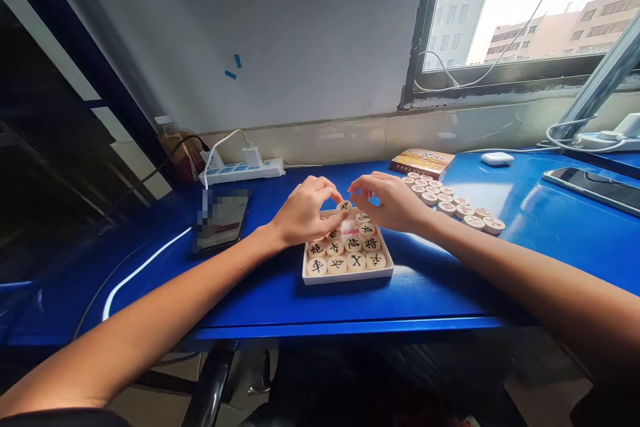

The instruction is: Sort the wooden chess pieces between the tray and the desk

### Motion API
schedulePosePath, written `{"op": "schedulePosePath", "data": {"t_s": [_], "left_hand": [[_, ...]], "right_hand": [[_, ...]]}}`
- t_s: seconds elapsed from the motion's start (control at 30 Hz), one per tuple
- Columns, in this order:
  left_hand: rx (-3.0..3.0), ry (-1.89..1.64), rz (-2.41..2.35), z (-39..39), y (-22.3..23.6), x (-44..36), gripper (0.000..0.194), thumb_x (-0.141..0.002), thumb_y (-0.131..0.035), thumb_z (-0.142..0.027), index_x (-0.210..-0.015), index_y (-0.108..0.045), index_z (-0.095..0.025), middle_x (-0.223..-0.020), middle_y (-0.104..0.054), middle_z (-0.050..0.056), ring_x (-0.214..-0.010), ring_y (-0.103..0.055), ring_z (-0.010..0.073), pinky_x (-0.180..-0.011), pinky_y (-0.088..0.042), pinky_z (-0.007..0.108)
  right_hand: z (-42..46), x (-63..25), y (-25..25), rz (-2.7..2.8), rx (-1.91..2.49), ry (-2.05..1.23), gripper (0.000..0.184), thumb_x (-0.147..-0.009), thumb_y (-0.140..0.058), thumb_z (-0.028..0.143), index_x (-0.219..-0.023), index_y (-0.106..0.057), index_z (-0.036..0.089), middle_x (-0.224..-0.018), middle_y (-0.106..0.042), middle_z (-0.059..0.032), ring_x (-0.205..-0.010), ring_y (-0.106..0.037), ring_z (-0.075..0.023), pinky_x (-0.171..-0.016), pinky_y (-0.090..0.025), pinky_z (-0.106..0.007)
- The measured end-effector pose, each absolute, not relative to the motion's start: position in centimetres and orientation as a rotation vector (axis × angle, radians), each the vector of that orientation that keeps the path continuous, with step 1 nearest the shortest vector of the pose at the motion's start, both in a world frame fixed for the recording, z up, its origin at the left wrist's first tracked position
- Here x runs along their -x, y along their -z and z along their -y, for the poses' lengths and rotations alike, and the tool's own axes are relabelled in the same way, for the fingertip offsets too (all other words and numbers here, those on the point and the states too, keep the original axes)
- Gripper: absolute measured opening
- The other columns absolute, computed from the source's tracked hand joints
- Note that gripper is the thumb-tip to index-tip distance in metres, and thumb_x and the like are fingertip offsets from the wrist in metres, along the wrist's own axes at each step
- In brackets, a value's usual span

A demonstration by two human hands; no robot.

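A white box (349,275) on the blue desk holds several round wooden Chinese chess pieces with black characters, such as the piece (355,261) in its front row. Over the box's back part, my left hand (309,210) pinches one xiangqi piece (344,205) between thumb and fingers. My right hand (387,200) hovers just right of that piece, its fingers curved and apart, with nothing seen in them. A bare spot inside the box shows a pink mark. My hands hide part of the back rows.
More pieces (447,208) with red characters lie in rows on the right, before an orange-brown box lid (423,163). A phone (223,221) and power strip (243,171) are on the left. An earbud case (497,159) and another phone (595,190) lie far right.
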State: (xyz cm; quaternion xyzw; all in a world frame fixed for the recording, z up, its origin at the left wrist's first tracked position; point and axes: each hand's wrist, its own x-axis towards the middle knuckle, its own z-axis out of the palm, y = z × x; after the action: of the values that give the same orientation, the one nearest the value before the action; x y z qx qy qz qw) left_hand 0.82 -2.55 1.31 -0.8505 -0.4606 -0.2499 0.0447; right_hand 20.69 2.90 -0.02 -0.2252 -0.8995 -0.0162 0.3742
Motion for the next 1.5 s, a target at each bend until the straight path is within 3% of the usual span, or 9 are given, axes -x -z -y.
{"op": "schedulePosePath", "data": {"t_s": [0.23, 0.4, 0.63, 0.83, 1.07, 1.23, 1.5], "left_hand": [[2.534, 1.032, 1.436, 2.7, -1.4, 0.5, 0.029, -0.083, -0.062, -0.046, -0.090, -0.066, -0.018, -0.093, -0.065, 0.003, -0.090, -0.056, 0.0181, -0.081, -0.042, 0.030], [2.661, 0.958, 1.360, 2.9, -1.4, -0.1, 0.026, -0.087, -0.057, -0.041, -0.090, -0.065, -0.017, -0.094, -0.065, 0.004, -0.089, -0.055, 0.0191, -0.082, -0.041, 0.032], [2.770, 0.924, 1.469, 3.2, -0.6, -0.4, 0.034, -0.094, -0.039, -0.041, -0.096, -0.064, -0.017, -0.094, -0.064, 0.005, -0.088, -0.053, 0.0206, -0.082, -0.041, 0.035], [2.864, 1.206, 1.681, 2.6, -0.3, -0.4, 0.036, -0.083, -0.056, -0.050, -0.099, -0.064, -0.019, -0.100, -0.064, 0.005, -0.095, -0.057, 0.0209, -0.085, -0.045, 0.034], [2.489, 1.182, 1.672, 1.0, 0.3, 1.1, 0.029, -0.073, -0.067, -0.039, -0.092, -0.059, -0.019, -0.090, -0.066, 0.002, -0.086, -0.059, 0.0200, -0.079, -0.045, 0.034], [2.498, 1.090, 1.535, 1.6, 0.3, 0.8, 0.031, -0.075, -0.067, -0.043, -0.093, -0.058, -0.019, -0.089, -0.064, 0.002, -0.084, -0.057, 0.0192, -0.077, -0.045, 0.033], [2.596, 1.013, 1.398, 2.6, -0.5, 0.3, 0.027, -0.082, -0.062, -0.029, -0.108, -0.059, -0.021, -0.087, -0.062, 0.001, -0.086, -0.056, 0.0183, -0.081, -0.044, 0.033]], "right_hand": [[-2.0, -19.6, 0.8, 2.387, 0.484, -0.049, 0.024, -0.086, -0.053, 0.024, -0.109, -0.055, 0.018, -0.091, -0.062, -0.0059, -0.086, -0.056, -0.0174, -0.074, -0.044, -0.029], [-1.9, -19.9, 0.7, 2.381, 0.402, 0.045, 0.013, -0.088, -0.051, 0.022, -0.097, -0.060, 0.018, -0.090, -0.060, -0.0059, -0.081, -0.054, -0.0158, -0.068, -0.044, -0.027], [-1.5, -19.4, 1.0, 2.296, 0.451, 0.164, 0.017, -0.089, -0.051, 0.027, -0.094, -0.064, 0.018, -0.100, -0.054, -0.0096, -0.075, -0.052, -0.0139, -0.062, -0.045, -0.027], [-1.3, -19.4, 0.7, 2.311, 0.542, 0.140, 0.017, -0.087, -0.052, 0.022, -0.101, -0.061, 0.019, -0.100, -0.054, -0.0089, -0.082, -0.053, -0.0168, -0.066, -0.047, -0.029], [-1.5, -19.2, 0.9, 2.355, 0.771, 0.029, 0.023, -0.088, -0.053, 0.030, -0.106, -0.058, 0.016, -0.101, -0.061, -0.0084, -0.095, -0.055, -0.0218, -0.081, -0.046, -0.035], [-1.5, -19.1, 0.8, 2.403, 0.777, 0.058, 0.029, -0.091, -0.049, 0.039, -0.104, -0.061, 0.016, -0.097, -0.062, -0.0085, -0.094, -0.054, -0.0222, -0.078, -0.045, -0.034], [-1.3, -19.1, 0.5, 2.430, 0.775, 0.040, 0.028, -0.092, -0.048, 0.037, -0.094, -0.065, 0.015, -0.091, -0.063, -0.0086, -0.093, -0.054, -0.0224, -0.076, -0.044, -0.033]]}}
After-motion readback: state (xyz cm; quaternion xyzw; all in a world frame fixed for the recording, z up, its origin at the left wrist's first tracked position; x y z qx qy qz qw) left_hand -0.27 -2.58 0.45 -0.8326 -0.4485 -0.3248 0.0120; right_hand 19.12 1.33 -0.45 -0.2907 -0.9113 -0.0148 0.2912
